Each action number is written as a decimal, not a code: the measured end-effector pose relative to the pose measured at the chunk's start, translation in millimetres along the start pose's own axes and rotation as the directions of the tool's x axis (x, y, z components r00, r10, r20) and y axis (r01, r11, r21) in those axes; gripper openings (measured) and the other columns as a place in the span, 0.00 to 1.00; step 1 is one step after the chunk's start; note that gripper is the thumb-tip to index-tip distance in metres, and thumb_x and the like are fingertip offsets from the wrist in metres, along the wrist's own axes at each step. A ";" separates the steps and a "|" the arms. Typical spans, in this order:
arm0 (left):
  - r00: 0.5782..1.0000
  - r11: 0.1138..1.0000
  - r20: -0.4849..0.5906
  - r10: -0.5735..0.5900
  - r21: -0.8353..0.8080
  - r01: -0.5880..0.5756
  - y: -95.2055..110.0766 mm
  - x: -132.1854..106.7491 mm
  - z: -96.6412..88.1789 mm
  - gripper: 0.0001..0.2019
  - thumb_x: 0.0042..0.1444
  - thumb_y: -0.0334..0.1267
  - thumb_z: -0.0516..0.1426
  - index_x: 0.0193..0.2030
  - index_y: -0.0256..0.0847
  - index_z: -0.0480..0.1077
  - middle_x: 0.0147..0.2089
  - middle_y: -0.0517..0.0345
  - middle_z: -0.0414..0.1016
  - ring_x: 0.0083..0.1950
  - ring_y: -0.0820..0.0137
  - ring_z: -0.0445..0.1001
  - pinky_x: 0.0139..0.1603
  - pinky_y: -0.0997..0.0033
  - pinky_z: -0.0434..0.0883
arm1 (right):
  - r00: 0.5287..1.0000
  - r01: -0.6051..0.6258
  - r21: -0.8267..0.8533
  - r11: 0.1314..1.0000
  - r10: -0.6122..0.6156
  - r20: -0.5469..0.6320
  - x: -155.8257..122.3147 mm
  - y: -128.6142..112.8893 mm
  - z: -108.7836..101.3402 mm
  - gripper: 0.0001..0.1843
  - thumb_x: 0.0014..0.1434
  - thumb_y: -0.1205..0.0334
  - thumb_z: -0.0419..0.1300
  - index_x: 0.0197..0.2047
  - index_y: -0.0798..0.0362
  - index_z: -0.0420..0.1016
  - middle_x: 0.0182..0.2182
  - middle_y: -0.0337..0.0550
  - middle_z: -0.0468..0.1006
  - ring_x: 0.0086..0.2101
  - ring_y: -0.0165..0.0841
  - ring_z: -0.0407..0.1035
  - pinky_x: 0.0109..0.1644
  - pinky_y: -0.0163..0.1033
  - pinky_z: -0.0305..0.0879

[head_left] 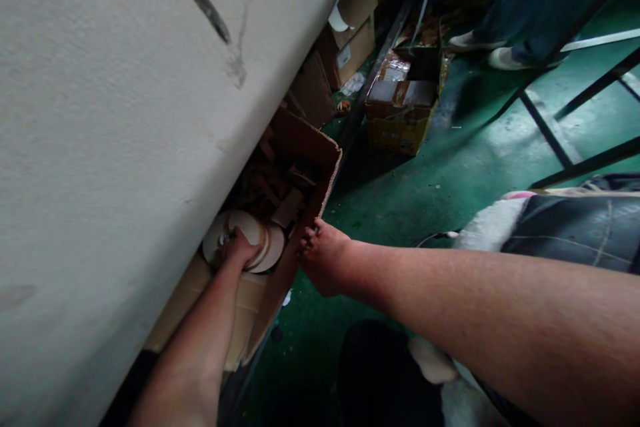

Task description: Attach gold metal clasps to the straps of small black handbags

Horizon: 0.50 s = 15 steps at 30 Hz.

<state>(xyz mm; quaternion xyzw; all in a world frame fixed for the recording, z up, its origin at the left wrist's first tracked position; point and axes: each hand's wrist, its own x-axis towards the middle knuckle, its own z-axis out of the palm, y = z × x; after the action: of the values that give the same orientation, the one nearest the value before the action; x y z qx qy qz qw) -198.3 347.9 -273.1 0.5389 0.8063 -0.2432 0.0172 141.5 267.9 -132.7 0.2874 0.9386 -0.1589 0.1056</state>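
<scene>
Under the table, a brown cardboard box [323,190] holds brown scraps and small cardboard pieces [287,207]. In it sits a white spool [250,223] with flat round flanges and a narrower brownish middle. My left hand [240,249] grips the spool, its thumb lying toward the flange edge and its fingers reaching around the centre, where they are partly hidden. With curled fingers, my right hand [324,257] takes hold of the box's upper edge on the near right side.
A large pale tabletop [125,113] overhangs the box on the left. An open, taped carton [400,123] stands on the green floor [400,193] beyond. Metal frame legs [547,130], another person's legs [540,0] and a dark padded seat [575,227] are at right.
</scene>
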 end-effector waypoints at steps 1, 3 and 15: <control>1.000 1.000 -0.005 0.003 0.003 -0.003 0.2 -0.2 1.7 0.53 0.56 0.58 0.64 0.77 0.29 0.46 0.69 0.22 0.62 0.71 0.38 0.62 0.65 0.46 0.65 | 1.000 -0.002 -0.003 1.000 0.002 -0.002 -0.2 -0.4 0.3 0.29 0.64 0.54 0.64 0.65 0.56 0.74 0.63 0.56 0.73 0.65 0.52 0.63 0.71 0.63 0.54; 0.999 1.000 -0.020 0.025 0.004 -0.025 1.3 -1.0 5.0 0.50 0.57 0.55 0.64 0.76 0.28 0.48 0.71 0.24 0.60 0.73 0.40 0.61 0.67 0.48 0.64 | 1.000 -0.006 -0.019 1.000 0.006 0.020 -0.8 -1.0 0.1 0.30 0.64 0.54 0.63 0.66 0.56 0.73 0.64 0.55 0.72 0.65 0.51 0.62 0.72 0.62 0.54; 0.979 0.995 -0.205 -0.006 -0.101 -0.015 -1.7 -14.9 -32.1 0.47 0.52 0.53 0.66 0.73 0.29 0.56 0.68 0.29 0.66 0.68 0.40 0.68 0.63 0.48 0.70 | 0.999 0.000 -0.019 1.000 0.001 0.045 -0.7 -1.0 0.7 0.31 0.65 0.51 0.62 0.67 0.56 0.73 0.65 0.57 0.71 0.65 0.53 0.62 0.71 0.63 0.53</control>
<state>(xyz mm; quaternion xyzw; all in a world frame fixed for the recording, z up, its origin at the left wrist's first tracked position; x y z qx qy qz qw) -186.1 347.8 -240.0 0.5614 0.8139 -0.1446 -0.0381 141.6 266.5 -132.9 0.2829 0.9374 -0.1562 0.1295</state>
